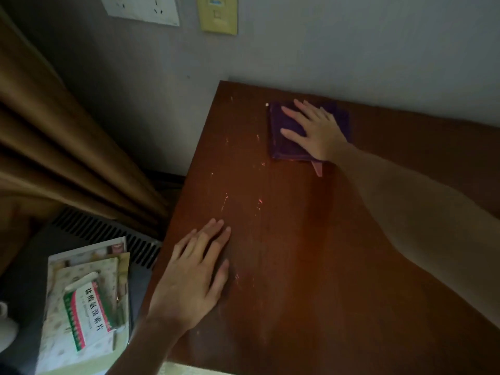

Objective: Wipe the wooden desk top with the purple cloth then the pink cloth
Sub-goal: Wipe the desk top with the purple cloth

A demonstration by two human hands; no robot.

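Note:
The wooden desk top (297,253) is reddish brown with pale scratch marks along its left half. A folded purple cloth (284,136) lies flat near the far edge by the wall. My right hand (316,128) presses flat on it with fingers spread. A small pink corner (318,167), perhaps the pink cloth, sticks out from under the purple cloth at its near right edge. My left hand (194,274) rests flat on the bare wood near the desk's left edge, holding nothing.
A grey wall (351,50) runs along the desk's far edge, with a socket plate (140,8) and a yellow plate (217,13). Brown curtain (54,147) hangs at left. Below left, a medicine box (86,312) lies on papers over a grey vented surface.

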